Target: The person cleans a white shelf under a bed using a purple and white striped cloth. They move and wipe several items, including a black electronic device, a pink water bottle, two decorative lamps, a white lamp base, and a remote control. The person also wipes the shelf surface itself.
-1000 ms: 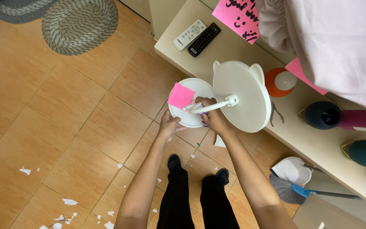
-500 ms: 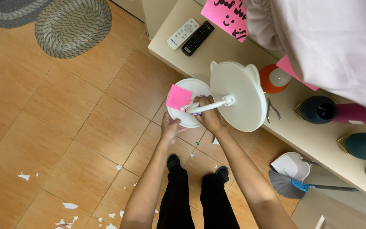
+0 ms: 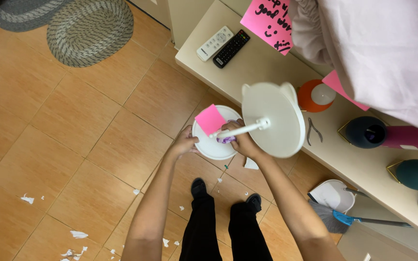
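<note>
Spanning the right side of the view, a long cream shelf is seen beside the tiled floor, with a grey braided rug at top left. A white stand with a round ear-topped disc is held above the floor, just off the shelf edge. Its round base is gripped at the rim by the left hand, fingers curled. Its thin pole is clasped by the right hand, fingers closed around it and a purple cloth. A pink sticky note is stuck on the base.
</note>
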